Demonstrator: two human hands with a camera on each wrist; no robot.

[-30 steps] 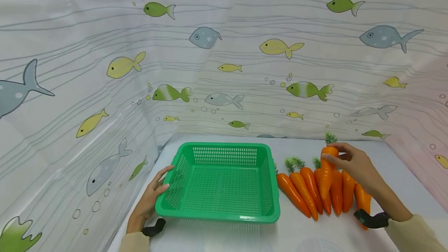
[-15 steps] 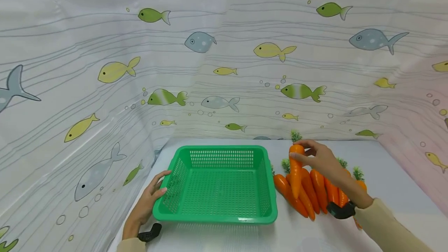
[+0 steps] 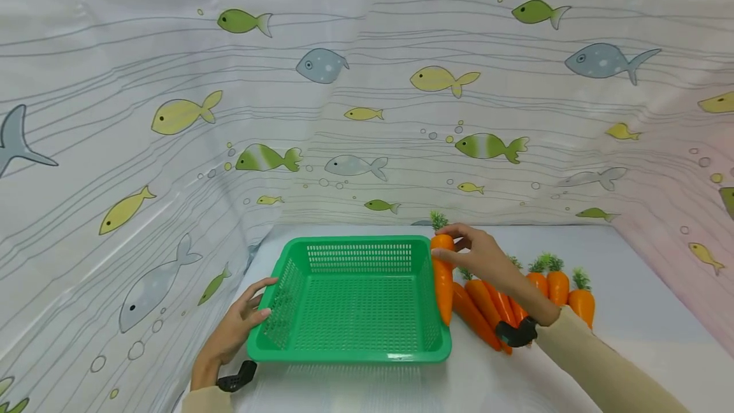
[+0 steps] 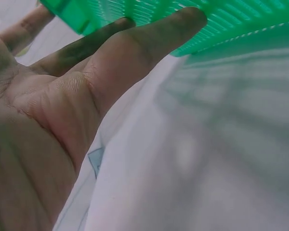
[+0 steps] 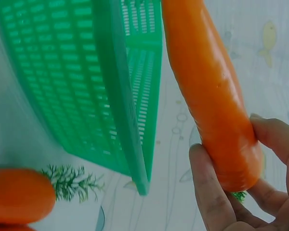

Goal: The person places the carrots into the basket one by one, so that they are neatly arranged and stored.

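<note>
My right hand (image 3: 478, 260) pinches an orange carrot (image 3: 443, 279) near its thick leafy end, thumb on one side and fingers on the other. The carrot hangs tip down and overlaps the right rim of the green basket (image 3: 350, 357) in the head view. In the right wrist view the carrot (image 5: 212, 96) is held above the rim's level, beside the basket wall (image 5: 62, 72). At the basket's left side, my left hand (image 3: 232, 324) rests with thumb and fingers extended against the wall. The left wrist view shows the thumb (image 4: 168, 33) on the slotted green side.
Several more carrots (image 3: 476, 314) with green tops lie in a row on the white table (image 3: 344, 394), right of the basket, partly behind my right forearm. Fish-patterned sheets (image 3: 401, 145) stand as walls at the back and both sides.
My right hand has carried the carrot leftward from above the row of carrots to the basket's right rim. The left hand stays at the basket's left side. The head view has shifted slightly.
</note>
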